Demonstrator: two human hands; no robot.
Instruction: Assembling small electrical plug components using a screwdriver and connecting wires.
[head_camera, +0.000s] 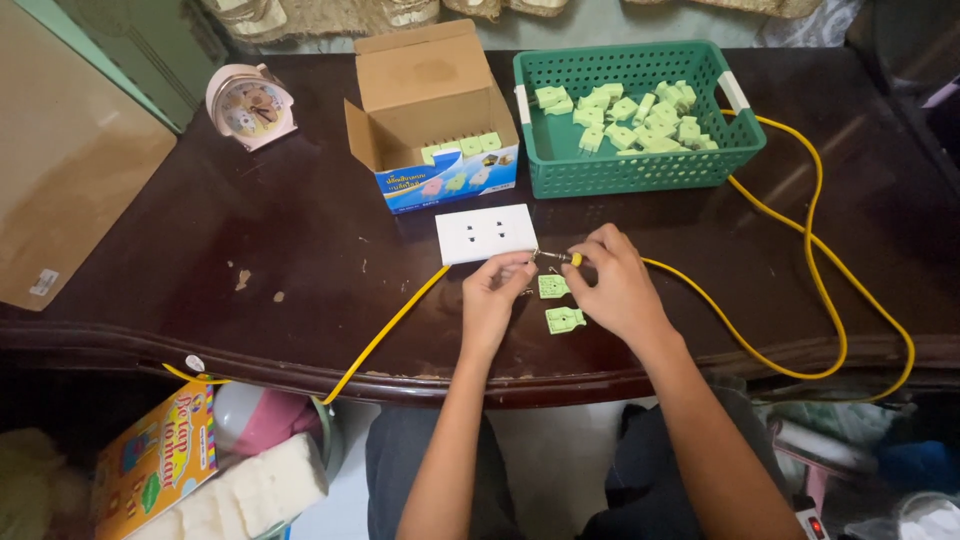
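My right hand (612, 283) grips a small screwdriver (558, 258) with a yellow handle, its tip pointing left. My left hand (494, 296) pinches something small at the screwdriver's tip; I cannot tell what it is. Two light green plug pieces lie on the dark table between my hands, one (552, 286) just under the screwdriver and one (565, 319) nearer the table's front edge. A white socket plate (485, 233) lies flat just beyond my left hand.
A green basket (640, 172) holds several light green plugs at the back right. An open cardboard box (432, 105) with more plugs stands left of it. A pink clock (250, 103) sits at back left. A yellow cable (800, 300) loops across the table.
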